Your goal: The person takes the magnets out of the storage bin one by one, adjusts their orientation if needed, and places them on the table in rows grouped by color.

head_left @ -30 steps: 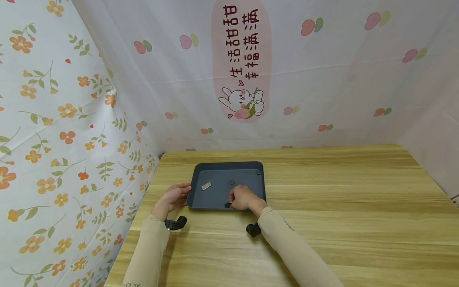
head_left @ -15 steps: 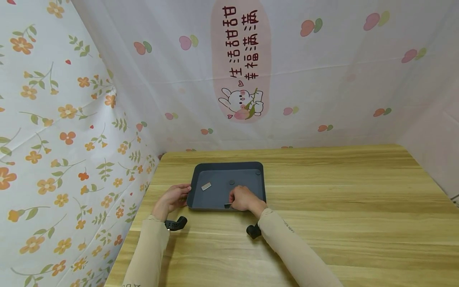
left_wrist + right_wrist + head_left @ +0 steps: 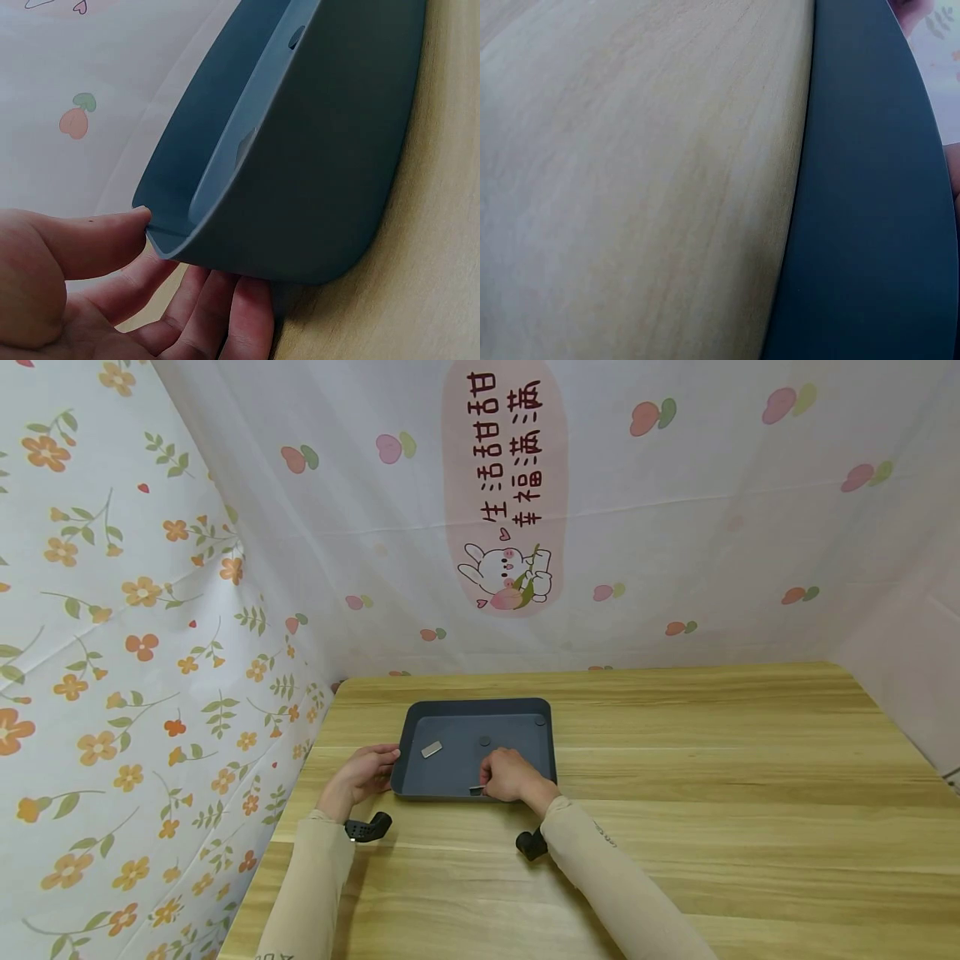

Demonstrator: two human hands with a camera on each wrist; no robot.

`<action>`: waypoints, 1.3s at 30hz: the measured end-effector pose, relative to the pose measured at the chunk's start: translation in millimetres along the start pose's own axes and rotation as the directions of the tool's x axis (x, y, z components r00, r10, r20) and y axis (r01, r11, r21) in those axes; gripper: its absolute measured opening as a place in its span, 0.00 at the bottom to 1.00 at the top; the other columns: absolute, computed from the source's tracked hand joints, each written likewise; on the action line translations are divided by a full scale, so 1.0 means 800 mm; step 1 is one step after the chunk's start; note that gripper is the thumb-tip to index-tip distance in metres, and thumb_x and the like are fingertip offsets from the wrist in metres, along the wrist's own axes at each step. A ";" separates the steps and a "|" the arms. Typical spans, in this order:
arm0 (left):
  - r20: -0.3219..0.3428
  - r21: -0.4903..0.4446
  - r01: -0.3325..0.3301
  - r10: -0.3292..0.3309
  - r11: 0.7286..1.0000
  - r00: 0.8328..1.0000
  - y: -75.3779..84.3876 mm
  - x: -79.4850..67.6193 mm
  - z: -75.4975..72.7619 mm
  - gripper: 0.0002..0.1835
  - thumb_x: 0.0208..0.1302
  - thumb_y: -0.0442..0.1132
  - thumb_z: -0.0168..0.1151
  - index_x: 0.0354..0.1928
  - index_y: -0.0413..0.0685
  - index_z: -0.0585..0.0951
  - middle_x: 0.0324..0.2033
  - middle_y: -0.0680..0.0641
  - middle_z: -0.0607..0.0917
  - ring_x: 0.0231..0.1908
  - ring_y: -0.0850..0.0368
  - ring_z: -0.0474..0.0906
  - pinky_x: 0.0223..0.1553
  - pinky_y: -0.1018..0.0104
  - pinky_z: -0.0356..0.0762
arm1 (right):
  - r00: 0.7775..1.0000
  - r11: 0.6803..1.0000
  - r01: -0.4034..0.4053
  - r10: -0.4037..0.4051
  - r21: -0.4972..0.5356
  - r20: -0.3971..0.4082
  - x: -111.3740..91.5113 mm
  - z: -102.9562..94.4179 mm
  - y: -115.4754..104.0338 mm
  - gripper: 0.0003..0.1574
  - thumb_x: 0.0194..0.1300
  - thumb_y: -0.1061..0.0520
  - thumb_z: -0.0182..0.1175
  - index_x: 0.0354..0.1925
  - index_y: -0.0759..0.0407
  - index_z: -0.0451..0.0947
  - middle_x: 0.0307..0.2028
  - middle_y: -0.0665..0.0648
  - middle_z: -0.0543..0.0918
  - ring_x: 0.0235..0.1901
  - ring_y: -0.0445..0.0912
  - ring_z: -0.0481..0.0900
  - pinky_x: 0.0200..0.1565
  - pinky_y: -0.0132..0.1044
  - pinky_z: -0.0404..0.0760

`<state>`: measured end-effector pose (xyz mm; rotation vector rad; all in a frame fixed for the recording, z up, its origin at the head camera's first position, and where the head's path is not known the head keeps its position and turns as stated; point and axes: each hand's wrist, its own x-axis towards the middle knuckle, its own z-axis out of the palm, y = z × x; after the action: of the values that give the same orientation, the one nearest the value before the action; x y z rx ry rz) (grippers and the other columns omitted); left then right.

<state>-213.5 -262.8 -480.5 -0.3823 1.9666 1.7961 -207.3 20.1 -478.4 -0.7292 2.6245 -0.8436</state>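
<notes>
A dark blue-grey tray (image 3: pixel 459 774) lies on the wooden table, with a small silvery rectangular block (image 3: pixel 431 749) on its floor at the left. My left hand (image 3: pixel 367 770) holds the tray's left side. In the left wrist view, the thumb of that left hand (image 3: pixel 82 277) rests on the corner of the rim, and its fingers are against the outer wall. Over the tray's near right part, my right hand (image 3: pixel 510 774) pinches a small flat piece (image 3: pixel 476 789) with a light edge and dark face. Its fingertips are mostly hidden; the right wrist view shows mainly the tray's outer wall (image 3: pixel 862 187).
Two small dark round discs lie in the tray: one disc (image 3: pixel 485 741) near the middle, another disc (image 3: pixel 540 721) in the far right corner. The wooden table (image 3: pixel 712 793) extends right. A patterned curtain (image 3: pixel 360 552) hangs behind and to the left.
The small piece in my right hand has tilted slightly, and its edge now looks lighter. Both hands and the tray hold their places.
</notes>
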 end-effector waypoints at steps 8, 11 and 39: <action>-0.012 0.005 0.009 -0.009 1.000 1.000 -0.001 0.001 0.001 0.25 0.75 0.38 0.46 0.70 0.35 0.61 0.43 0.50 0.81 0.41 0.60 0.76 0.41 0.65 0.75 | 1.000 1.000 0.002 -0.002 0.017 -0.005 -0.001 0.002 0.002 0.08 0.55 0.63 0.67 0.23 0.52 0.81 0.27 0.49 0.80 0.27 0.44 0.72 0.40 0.41 0.74; -0.015 0.007 0.009 -0.009 1.000 1.000 -0.001 0.002 0.000 0.26 0.75 0.38 0.46 0.70 0.36 0.61 0.43 0.50 0.81 0.40 0.60 0.76 0.40 0.65 0.75 | 1.000 1.000 0.008 -0.008 0.015 -0.012 -0.001 0.002 0.003 0.08 0.55 0.62 0.67 0.23 0.52 0.81 0.27 0.49 0.81 0.27 0.43 0.72 0.41 0.42 0.75; -0.020 0.003 0.008 -0.008 1.000 1.000 -0.001 0.002 -0.001 0.26 0.76 0.39 0.46 0.71 0.36 0.61 0.49 0.47 0.80 0.43 0.59 0.75 0.41 0.66 0.75 | 0.996 0.999 0.025 -0.022 0.029 -0.091 -0.002 0.006 0.017 0.06 0.57 0.59 0.68 0.26 0.51 0.80 0.25 0.47 0.81 0.25 0.41 0.71 0.32 0.35 0.72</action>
<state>-214.4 -263.8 -482.2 -0.4088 1.9785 1.7905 -209.2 28.0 -490.0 -0.7313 2.6814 -0.9426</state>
